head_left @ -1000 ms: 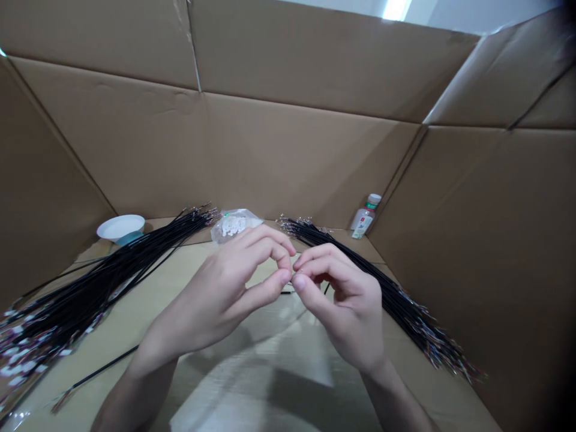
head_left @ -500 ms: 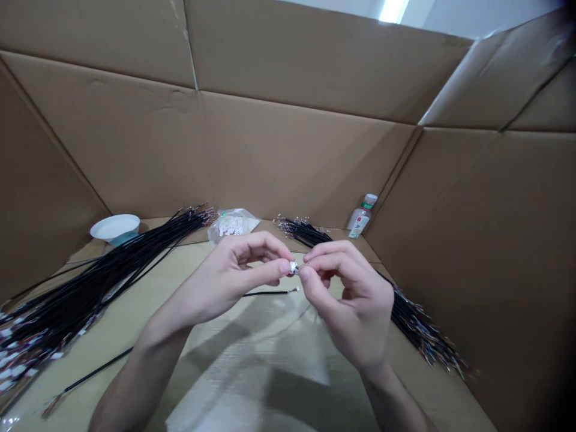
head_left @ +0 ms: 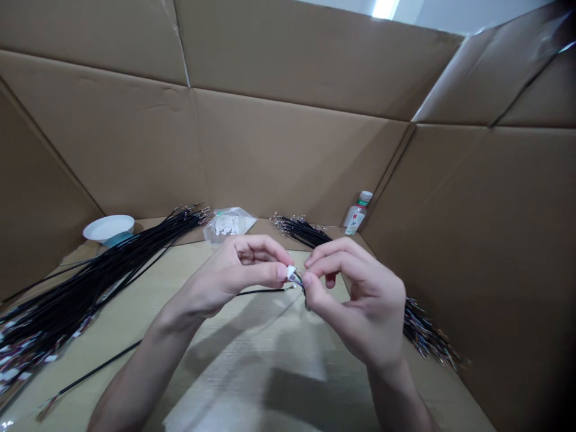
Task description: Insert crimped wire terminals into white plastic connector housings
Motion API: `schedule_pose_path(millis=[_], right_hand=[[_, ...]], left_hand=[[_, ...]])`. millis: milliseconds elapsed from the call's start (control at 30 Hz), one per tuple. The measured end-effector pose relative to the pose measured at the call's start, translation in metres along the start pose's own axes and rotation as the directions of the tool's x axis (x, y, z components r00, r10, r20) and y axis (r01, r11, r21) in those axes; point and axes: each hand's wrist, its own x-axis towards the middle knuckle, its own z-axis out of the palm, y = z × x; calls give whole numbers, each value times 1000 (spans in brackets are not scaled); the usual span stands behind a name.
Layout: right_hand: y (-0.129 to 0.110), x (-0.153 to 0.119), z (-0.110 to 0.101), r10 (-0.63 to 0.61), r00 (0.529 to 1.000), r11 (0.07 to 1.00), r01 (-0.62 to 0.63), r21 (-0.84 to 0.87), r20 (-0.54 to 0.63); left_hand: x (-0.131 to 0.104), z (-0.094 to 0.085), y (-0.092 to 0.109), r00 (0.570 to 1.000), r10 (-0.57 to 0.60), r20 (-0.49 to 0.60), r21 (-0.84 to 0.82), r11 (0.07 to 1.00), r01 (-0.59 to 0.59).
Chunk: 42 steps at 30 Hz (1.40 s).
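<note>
Between thumb and forefinger, my left hand point(head_left: 240, 270) pinches a small white plug connector point(head_left: 291, 272). Thin coloured wires point(head_left: 297, 282) run from the connector toward my right hand point(head_left: 355, 294), whose thumb and fingertips close on them. Both hands are held above the table, with their fingertips nearly touching. Behind my left forearm lies a black cable point(head_left: 103, 363), its near end splitting into bare coloured wires. A black cable end point(head_left: 265, 291) with a small pale tip shows just beyond the left fingers; my arm may hide its link to that cable.
A large bundle of black cables point(head_left: 112, 270) with white connectors lies on the left, near a white bowl point(head_left: 109, 227). A bag of white connectors point(head_left: 228, 224) rests at the back. Another cable bundle point(head_left: 427, 333) lies at right, partly behind my hand. A bottle point(head_left: 359, 213) stands in the corner.
My fingertips have drawn slightly apart, so more of the white connector and its coloured wires shows. My right hand has shifted a little right. The view has moved slightly.
</note>
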Motion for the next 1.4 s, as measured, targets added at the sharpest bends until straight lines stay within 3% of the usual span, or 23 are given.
schedule_pose_path(millis=[367,700,1033,1200,1400], right_hand=[[0,1,-5,-74,997,997,74,-12,38],[-4,2,-4,108,993,993,-110,51,37],[4,4,-5,274,953,907,-301,296,129],[8,4,-5,280,949,871,-314,377,143],[5,5,-3,250,964,897,-267,352,95]], left_hand=[[1,3,-3,1000,9,-16,1,1000,-9],[0,4,-5,999,45,-9,3,999,-45],[1,5,-11,991,124,-47,13,992,-124],[5,8,-16,986,158,-55,-42,986,-160],[4,11,-17,975,188,-117,-32,981,-193]])
